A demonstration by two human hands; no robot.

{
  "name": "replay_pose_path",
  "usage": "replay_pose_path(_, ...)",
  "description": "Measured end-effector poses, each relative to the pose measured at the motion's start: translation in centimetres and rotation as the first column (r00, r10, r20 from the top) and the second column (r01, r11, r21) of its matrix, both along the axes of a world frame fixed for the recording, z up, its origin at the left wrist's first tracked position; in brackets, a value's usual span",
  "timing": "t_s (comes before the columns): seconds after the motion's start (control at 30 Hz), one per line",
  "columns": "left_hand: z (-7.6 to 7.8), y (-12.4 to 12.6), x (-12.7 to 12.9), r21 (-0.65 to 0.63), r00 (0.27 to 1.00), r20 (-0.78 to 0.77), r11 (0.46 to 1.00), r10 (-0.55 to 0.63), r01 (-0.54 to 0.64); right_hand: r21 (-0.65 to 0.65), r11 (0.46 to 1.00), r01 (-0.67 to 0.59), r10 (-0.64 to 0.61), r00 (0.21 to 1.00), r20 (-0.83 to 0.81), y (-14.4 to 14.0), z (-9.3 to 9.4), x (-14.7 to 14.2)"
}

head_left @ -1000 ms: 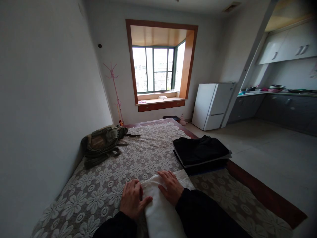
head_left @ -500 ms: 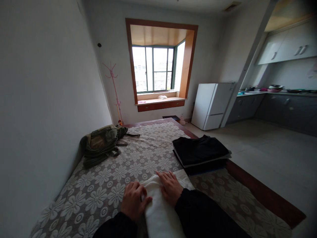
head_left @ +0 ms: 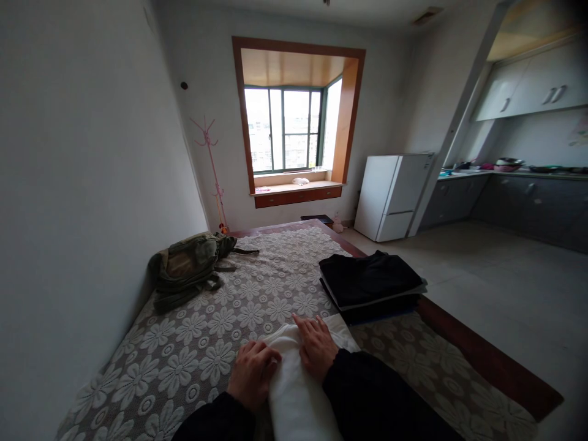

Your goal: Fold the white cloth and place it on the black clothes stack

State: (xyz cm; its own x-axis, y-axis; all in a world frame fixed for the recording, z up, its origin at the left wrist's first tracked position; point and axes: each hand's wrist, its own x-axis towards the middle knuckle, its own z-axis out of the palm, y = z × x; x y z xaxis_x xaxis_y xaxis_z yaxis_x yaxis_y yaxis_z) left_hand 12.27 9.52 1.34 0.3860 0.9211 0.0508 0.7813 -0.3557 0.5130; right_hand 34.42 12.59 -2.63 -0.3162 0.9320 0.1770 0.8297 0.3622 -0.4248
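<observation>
A white cloth point(head_left: 294, 386), rolled into a long bundle, lies on the flower-patterned bed cover point(head_left: 202, 349) just in front of me. My left hand point(head_left: 252, 372) grips the left side of the roll with its fingers curled onto it. On the roll's right side my right hand point(head_left: 318, 346) presses flat, fingers pointing away from me. Both my sleeves are black. A stack of folded dark clothes point(head_left: 371, 285) sits beyond my right hand, near the bed's right edge.
An olive green backpack point(head_left: 190, 267) lies on the bed against the left wall. The wooden bed frame point(head_left: 482, 355) runs along the right. Beyond it are tiled floor, a white fridge point(head_left: 390, 196), a kitchen counter point(head_left: 514, 177) and a bay window point(head_left: 294, 128).
My left hand's fingers have curled in tighter on the roll. Both hands have drawn slightly toward me. The view has tilted a little.
</observation>
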Motion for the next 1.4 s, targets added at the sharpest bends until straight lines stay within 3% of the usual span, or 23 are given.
replay_pose_path(0.23, 0.4, 0.0, 0.1, -0.018, 1.000, -0.012, 1.000, 0.010, -0.010, 0.035, 0.998, 0.053, -0.053, 0.998, 0.013, -0.1, -0.3, -0.1)
replay_pose_path(0.47, 1.4, -0.5, 0.2, 0.017, 0.983, -0.117, 0.990, 0.144, -0.143, -0.022, 0.999, 0.041, -0.040, 0.999, 0.021, -0.1, 0.0, -0.2)
replay_pose_path(0.9, 0.5, -0.2, 0.0, 0.038, 0.955, -0.133, 0.965, 0.264, -0.261, 0.016, 0.999, 0.031, -0.032, 0.999, 0.028, 0.0, 0.6, 0.1)
replay_pose_path(1.23, 0.0, 0.0, -0.5, 0.022, 0.960, -0.001, 0.960, 0.280, -0.279, 0.122, 0.993, -0.004, 0.016, 0.995, -0.097, 0.1, 0.8, 0.3)
replay_pose_path(1.4, -0.1, 0.0, -0.3, -0.117, 0.936, 0.238, 0.964, 0.260, -0.239, 0.103, 0.994, 0.040, -0.027, 0.992, -0.124, 0.1, 1.0, 0.4)
